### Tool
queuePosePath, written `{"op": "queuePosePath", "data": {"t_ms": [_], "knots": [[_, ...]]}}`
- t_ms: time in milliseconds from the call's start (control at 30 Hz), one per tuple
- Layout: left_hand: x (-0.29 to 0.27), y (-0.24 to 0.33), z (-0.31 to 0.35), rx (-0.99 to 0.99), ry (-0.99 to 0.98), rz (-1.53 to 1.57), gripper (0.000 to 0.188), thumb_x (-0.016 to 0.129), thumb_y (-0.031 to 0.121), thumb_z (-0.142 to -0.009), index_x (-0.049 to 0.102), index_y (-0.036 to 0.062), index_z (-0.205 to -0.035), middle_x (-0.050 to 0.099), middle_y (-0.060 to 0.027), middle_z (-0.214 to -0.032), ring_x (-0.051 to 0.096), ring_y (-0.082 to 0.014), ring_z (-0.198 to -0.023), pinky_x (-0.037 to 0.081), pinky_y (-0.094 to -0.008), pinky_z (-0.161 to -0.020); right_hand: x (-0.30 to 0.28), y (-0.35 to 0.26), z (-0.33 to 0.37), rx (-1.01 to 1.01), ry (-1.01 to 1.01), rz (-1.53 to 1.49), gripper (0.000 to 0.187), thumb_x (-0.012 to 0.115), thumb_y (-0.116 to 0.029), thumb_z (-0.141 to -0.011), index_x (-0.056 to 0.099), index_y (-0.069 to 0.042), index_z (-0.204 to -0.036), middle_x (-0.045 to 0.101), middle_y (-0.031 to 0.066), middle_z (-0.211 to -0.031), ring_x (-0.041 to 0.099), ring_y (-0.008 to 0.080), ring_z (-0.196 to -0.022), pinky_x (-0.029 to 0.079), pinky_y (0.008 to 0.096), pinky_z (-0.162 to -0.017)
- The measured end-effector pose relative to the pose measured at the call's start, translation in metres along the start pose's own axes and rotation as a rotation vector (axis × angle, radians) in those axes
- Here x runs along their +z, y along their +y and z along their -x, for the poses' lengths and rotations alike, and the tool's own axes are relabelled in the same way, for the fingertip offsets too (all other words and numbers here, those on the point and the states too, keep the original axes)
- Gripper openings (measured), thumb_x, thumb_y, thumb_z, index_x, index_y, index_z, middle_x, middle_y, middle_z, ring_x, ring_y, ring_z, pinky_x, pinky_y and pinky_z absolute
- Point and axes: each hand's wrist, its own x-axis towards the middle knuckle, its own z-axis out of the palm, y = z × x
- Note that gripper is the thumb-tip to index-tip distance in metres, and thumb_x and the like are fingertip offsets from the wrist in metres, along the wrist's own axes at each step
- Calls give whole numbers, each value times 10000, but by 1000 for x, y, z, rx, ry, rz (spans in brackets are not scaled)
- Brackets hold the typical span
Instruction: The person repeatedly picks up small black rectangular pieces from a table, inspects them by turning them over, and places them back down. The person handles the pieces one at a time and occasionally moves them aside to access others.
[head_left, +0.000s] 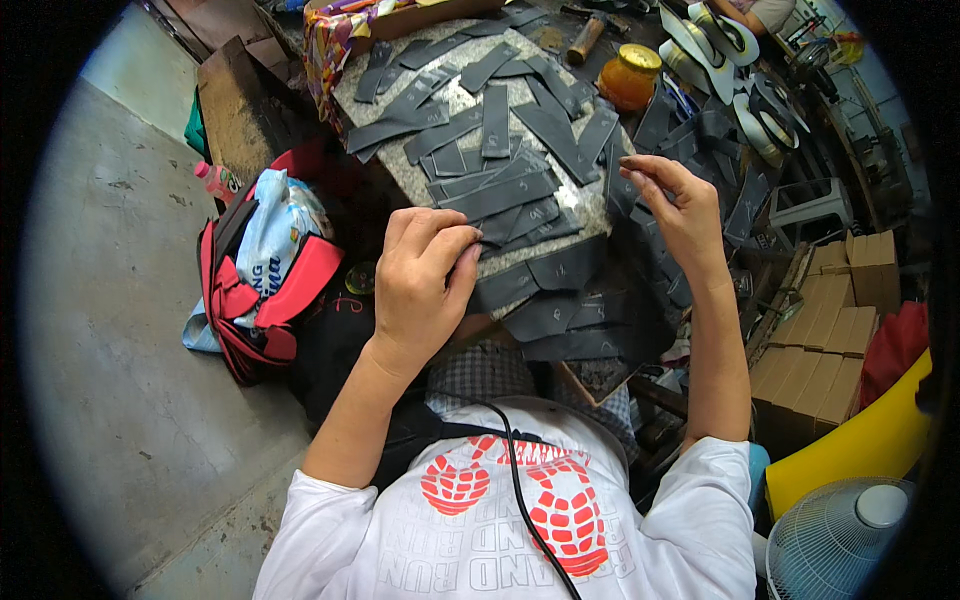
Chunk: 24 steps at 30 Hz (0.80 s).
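Many flat black strips (pixel 496 122), leather-like and some with pale handwritten marks, lie scattered and overlapping over a speckled stone slab (pixel 465 95). My left hand (pixel 425 275) is at the slab's near left edge, its fingers curled and the fingertips brought close to the thumb beside a pile of strips (pixel 510 195). Whatever may be between those fingertips is too small to make out. Raised off the slab's right side, my right hand (pixel 685 205) has thumb and forefinger pinched together; what they hold, if anything, does not show. More black pieces (pixel 570 265) lie closer to my lap.
A jar of orange stuff (pixel 630 78) and a wooden-handled tool (pixel 587 40) stand beyond the slab. Pale shoe-shaped parts (pixel 710 50) are stacked at far right. Brown cartons (pixel 815 330) and a fan (pixel 845 540) are to my right, a red bag (pixel 245 290) to my left.
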Motion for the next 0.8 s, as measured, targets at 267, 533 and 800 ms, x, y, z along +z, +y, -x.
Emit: {"op": "queuePosePath", "data": {"t_ms": [267, 533, 800], "knots": [[-2, 22, 28, 56, -120, 4, 295, 790, 50, -673, 695, 42, -952, 645, -94, -1023, 591, -310, -947, 525, -390, -796, 11, -27, 62, -222, 10, 179, 210, 704, 16, -825, 725, -31, -1029, 712, 111, -946, 676, 254, -885, 547, 332, -776], [13, 38, 35, 83, -302, -262, 502, 777, 229, -744, 695, 201, -1239, 591, -54, -1176, 518, -274, -1032, 412, -438, -925, 39, -47, 88, -327, -24, 390, 396, 766, -57, -721, 714, -100, -1111, 686, 55, -1151, 618, 297, -1061, 546, 381, -880], [22, 47, 30, 145, -274, -357, 388, 748, 234, -786, 709, 76, -1138, 651, -14, -1219, 523, -234, -1105, 374, -443, -973, 48, -52, 90, -343, -26, 395, 330, 765, -86, -741, 719, -71, -1068, 681, 69, -1135, 605, 313, -1090, 502, 432, -929]]}}
